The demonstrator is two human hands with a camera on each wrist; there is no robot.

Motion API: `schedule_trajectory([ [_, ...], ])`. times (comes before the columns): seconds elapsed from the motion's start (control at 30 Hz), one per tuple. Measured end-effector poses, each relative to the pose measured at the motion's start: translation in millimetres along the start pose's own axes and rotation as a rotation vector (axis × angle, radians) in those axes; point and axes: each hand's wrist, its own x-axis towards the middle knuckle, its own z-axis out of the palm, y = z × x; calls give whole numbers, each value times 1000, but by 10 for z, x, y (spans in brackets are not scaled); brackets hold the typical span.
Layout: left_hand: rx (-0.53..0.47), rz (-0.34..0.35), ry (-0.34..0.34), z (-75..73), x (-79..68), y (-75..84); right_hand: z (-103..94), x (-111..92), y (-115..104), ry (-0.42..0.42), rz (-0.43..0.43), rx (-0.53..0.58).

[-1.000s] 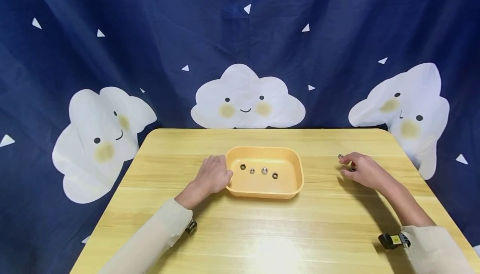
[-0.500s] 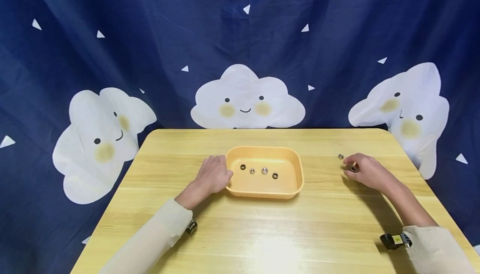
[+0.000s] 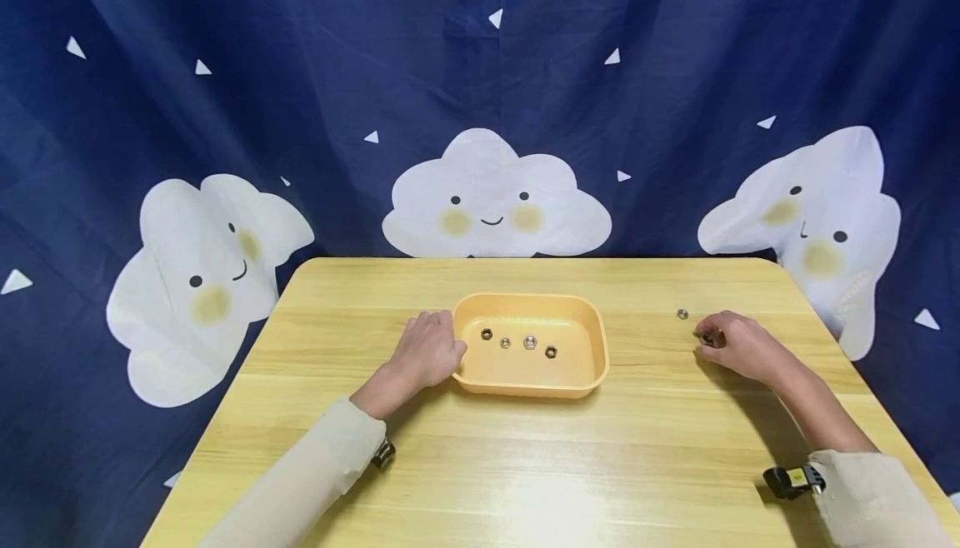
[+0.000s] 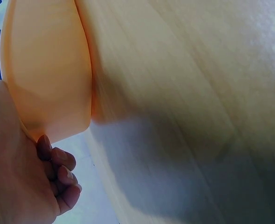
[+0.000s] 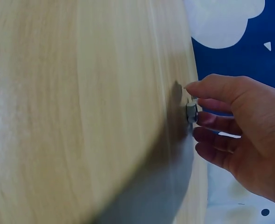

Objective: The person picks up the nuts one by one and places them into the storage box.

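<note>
My left hand [image 3: 429, 350] grips the left rim of a pale orange plastic tray [image 3: 528, 387]. In the left wrist view, curled fingertips [image 4: 65, 161] show at the tray's end wall [image 4: 51, 70]. Several hex nuts lie apart inside the tray, among them a silver nut [image 3: 530, 342] and a dark nut [image 3: 551, 351]. On the right, my right hand [image 3: 738, 344] is low over the table, thumb and fingers parted around a nut [image 5: 192, 112] lying on the wood. A fingertip is close to that nut; contact cannot be told. Another nut [image 3: 682, 314] sits just beyond the hand.
The light wood table [image 3: 420, 465] ends at a dark blue curtain [image 3: 480, 48] with white clouds. Black wrist cameras are strapped under both sleeves, one by the right cuff [image 3: 793, 481].
My right hand has shifted slightly rightward, uncovering more of the farther nut. The left hand and the tray have stayed in place.
</note>
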Motion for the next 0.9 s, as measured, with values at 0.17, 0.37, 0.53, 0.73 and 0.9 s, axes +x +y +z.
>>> schedule_trajectory([
  [0.17, -2, -3, -6, -6, 1, 5, 22, 7, 41, -12, 7, -8],
  [0.37, 1, -12, -11, -3, 2, 11, 22, 24, 80, -18, 12, -9],
  [0.53, 5, -20, -18, 5, -3, 12, 7, 35, 88, -31, 15, -2],
  [0.73, 1, -17, -15, 4, -6, 12, -4, 52, 108, -43, 29, -8],
  [0.9, -6, -11, -14, 5, -10, 7, -24, 60, 111, -57, 40, -13],
])
